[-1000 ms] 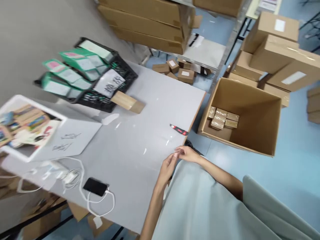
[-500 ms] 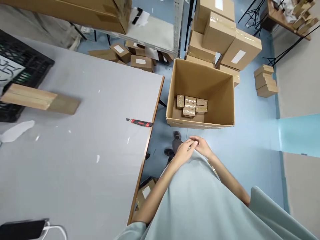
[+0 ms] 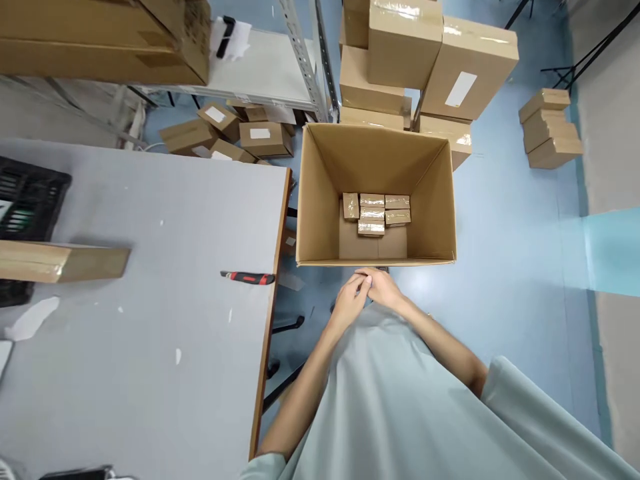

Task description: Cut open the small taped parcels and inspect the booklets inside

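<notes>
My left hand and my right hand meet in front of my light grey-green garment. Their fingers are curled in and touch each other, which hides whatever may be between them. Just beyond them stands a large open cardboard box. On its floor lie several small taped cartons, grouped near the middle. To the left, a black and red utility knife rests by the edge of the grey table, apart from both hands.
On the table's left side, a long flat carton lies near a black crate. Taped boxes are stacked behind the large box, beside a metal shelf. Smaller cartons stand by the right wall.
The view has shifted, so the large box looks nearer and further left. My hands stay together and now appear close to its near edge. The small cartons keep their arrangement.
</notes>
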Tool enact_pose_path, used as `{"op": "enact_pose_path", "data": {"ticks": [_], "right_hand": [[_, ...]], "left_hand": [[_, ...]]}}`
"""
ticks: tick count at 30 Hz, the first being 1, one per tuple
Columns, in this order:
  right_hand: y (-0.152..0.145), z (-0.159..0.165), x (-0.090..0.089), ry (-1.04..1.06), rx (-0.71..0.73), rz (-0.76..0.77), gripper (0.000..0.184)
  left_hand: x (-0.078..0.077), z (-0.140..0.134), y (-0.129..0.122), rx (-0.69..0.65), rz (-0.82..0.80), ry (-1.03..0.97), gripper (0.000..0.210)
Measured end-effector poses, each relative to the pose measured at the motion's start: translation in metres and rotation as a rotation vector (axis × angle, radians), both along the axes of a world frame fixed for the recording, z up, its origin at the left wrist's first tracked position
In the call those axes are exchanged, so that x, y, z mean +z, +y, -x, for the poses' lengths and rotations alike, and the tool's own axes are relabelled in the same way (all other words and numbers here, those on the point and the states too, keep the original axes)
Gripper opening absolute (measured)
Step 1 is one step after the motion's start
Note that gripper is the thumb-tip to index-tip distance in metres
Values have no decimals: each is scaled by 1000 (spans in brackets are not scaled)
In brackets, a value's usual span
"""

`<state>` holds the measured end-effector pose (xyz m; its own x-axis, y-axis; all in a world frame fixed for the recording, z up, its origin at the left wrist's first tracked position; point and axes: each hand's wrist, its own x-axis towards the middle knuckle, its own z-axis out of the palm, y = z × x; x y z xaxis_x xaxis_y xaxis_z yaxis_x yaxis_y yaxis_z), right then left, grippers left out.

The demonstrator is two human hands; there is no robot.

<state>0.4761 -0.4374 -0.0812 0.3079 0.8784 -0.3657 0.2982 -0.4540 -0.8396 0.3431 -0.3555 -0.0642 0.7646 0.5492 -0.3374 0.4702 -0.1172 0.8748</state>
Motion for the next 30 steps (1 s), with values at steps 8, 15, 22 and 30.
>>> {"op": "enact_pose_path", "data": {"ticks": [8,15,22,30], "right_hand": [[7,-97,-62,-134,68,242,29],[16,-86,-108,-179,130,346,26],[13,-82,-120,-290,138,361,33],[0,-75,-134,-419,112,357,26]], "left_hand": [[-56,-102,19,-173,-178,319,42],[-116,-118,27,-172,-230,563,38],[-130,-120,23,-116,-248,662,42],[-126,-123,21,-199,-233,686,39]]}}
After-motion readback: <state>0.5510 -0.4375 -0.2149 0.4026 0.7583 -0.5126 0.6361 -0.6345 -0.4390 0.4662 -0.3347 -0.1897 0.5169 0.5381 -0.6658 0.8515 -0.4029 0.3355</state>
